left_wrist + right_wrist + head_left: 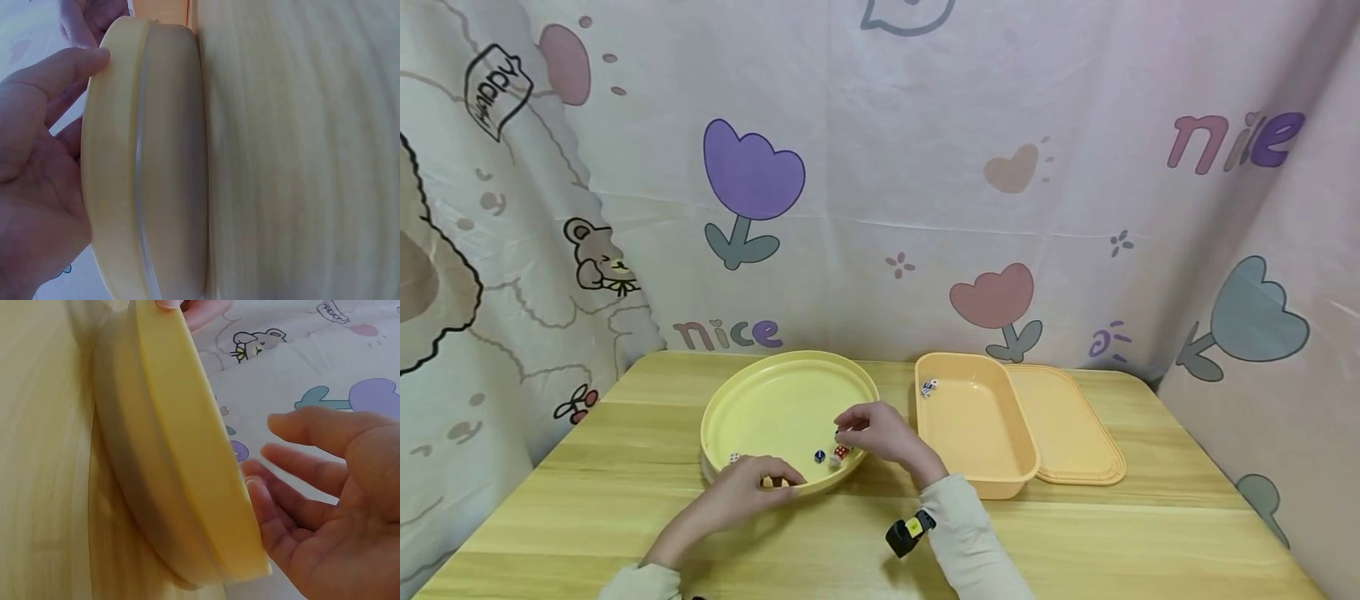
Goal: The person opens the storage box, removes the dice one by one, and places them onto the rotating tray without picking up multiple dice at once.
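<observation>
A round yellow tray (760, 367) stands on the table at centre left. My left hand (748, 492) grips its near rim, thumb against the outer wall and fingers over the inside, as the left wrist view shows. My right hand (880, 433) hovers over the tray's right side with fingers bent and thumb apart from the index finger (306, 464). Below its fingertips lie a red die (841, 451) and a whitish die (835, 461). A dark blue die (819, 457) sits just left of them. Beside the left hand is a white die (734, 457).
Right of the tray stands an orange rectangular bin (977, 417) with several small dice (929, 387) in its far left corner. Its flat orange lid (1071, 433) lies on the table at its right. A printed curtain (880, 167) hangs behind the wooden table (1112, 533).
</observation>
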{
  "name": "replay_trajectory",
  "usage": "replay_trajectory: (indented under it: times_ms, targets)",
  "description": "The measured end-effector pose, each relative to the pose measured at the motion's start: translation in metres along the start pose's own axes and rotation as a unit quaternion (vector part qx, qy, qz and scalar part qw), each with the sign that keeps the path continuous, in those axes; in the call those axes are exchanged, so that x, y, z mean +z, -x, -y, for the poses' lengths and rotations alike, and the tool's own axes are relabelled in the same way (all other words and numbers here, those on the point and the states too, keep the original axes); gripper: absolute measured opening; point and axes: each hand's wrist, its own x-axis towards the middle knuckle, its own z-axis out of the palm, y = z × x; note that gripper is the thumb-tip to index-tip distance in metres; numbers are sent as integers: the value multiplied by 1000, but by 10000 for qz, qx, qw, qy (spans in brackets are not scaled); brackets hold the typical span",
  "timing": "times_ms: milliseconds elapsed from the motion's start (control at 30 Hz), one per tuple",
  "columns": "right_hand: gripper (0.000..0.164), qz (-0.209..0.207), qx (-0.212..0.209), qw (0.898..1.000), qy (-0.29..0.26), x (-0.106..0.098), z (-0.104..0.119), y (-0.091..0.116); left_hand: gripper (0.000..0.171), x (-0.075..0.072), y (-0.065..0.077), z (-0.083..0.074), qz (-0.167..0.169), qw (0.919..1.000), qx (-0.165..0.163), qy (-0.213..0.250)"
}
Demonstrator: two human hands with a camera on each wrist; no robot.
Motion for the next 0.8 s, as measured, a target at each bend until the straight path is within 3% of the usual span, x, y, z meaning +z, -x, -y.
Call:
replay_trajectory:
  times_ms: [167,800]
  targets:
    - [31,-53,25,9999,103,0,-1,-1,11,0,1,0,-11,10000,0,58]
    - [28,-68,-11,10000,40,1,-3,-2,12,0,1,-1,6,10000,10,68]
